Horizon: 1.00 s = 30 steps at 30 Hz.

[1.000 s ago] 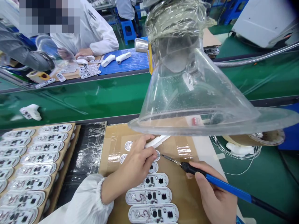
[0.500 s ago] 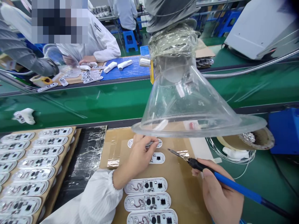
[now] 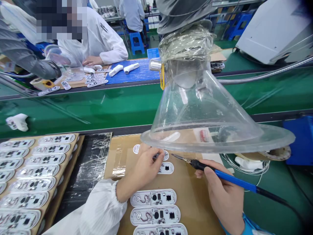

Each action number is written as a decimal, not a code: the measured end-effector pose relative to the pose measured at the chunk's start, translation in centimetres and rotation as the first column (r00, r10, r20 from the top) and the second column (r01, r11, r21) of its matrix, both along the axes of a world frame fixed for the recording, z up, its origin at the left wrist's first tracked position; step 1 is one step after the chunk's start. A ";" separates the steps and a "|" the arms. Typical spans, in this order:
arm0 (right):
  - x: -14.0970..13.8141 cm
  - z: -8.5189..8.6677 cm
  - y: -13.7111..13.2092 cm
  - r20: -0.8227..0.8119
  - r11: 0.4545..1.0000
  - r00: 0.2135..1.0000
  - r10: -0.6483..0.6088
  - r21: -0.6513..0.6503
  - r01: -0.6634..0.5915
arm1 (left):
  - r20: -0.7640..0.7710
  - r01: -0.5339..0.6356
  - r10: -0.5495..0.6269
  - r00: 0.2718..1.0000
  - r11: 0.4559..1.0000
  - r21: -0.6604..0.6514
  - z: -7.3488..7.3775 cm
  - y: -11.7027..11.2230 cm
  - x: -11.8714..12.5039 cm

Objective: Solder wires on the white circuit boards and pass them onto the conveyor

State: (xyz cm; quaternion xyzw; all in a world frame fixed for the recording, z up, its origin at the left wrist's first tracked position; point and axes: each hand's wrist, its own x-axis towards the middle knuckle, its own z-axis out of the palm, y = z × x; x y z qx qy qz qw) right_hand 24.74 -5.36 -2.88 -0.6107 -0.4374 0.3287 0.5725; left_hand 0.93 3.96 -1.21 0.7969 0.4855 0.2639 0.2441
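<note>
Soldering iron (image 3: 230,179), gripped in the right hand (image 3: 223,194), points toward the farthest board (image 3: 166,155) on cardboard (image 3: 193,199), tip apart; left hand (image 3: 148,163) curls over that board, grip unclear. Work seems midway; boards finished: cannot tell.

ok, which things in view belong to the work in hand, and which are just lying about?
Belongs:
soldering iron, in right hand
circuit board at left hand
boards in centre column
clear hood above, probably

Seemingly lying about:
white piece at far left
white piece at right
</note>
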 end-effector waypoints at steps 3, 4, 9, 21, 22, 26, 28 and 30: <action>-0.2 -0.2 0.2 0.006 1.000 1.000 0.013 -0.012 -0.013 | -0.048 0.033 -0.032 0.998 0.999 0.017 -0.1 -0.1 -0.2; -0.2 -0.2 0.2 0.006 1.000 1.000 0.016 -0.016 -0.016 | -0.064 0.042 -0.041 0.997 0.999 0.015 -0.1 -0.1 -0.3; -0.6 -0.3 0.3 0.003 0.999 0.999 0.037 -0.013 -0.037 | -0.096 0.056 -0.055 0.994 0.998 0.002 0.1 -0.3 -0.4; -0.9 -0.8 -0.2 0.053 0.997 0.999 -0.009 -0.075 0.013 | -0.014 0.106 -0.106 0.994 0.994 -0.006 -2.4 0.0 -0.4; -0.9 -0.8 -0.2 0.061 0.997 0.998 -0.024 -0.075 0.028 | -0.008 0.114 -0.114 0.993 0.993 -0.009 -2.5 0.1 -0.5; -0.9 -1.1 -0.1 0.090 0.994 0.994 -0.068 -0.074 0.075 | 0.043 0.142 -0.141 0.989 0.989 -0.029 -2.8 0.4 -0.6; -0.8 -1.4 -0.3 0.087 0.994 0.994 -0.065 -0.082 0.072 | 0.064 0.153 -0.150 0.987 0.988 -0.035 -2.5 0.3 -0.6; -0.7 -1.8 -0.5 0.089 0.994 0.995 -0.056 -0.094 0.064 | 0.070 0.176 -0.172 0.983 0.983 -0.049 -1.9 0.2 -0.6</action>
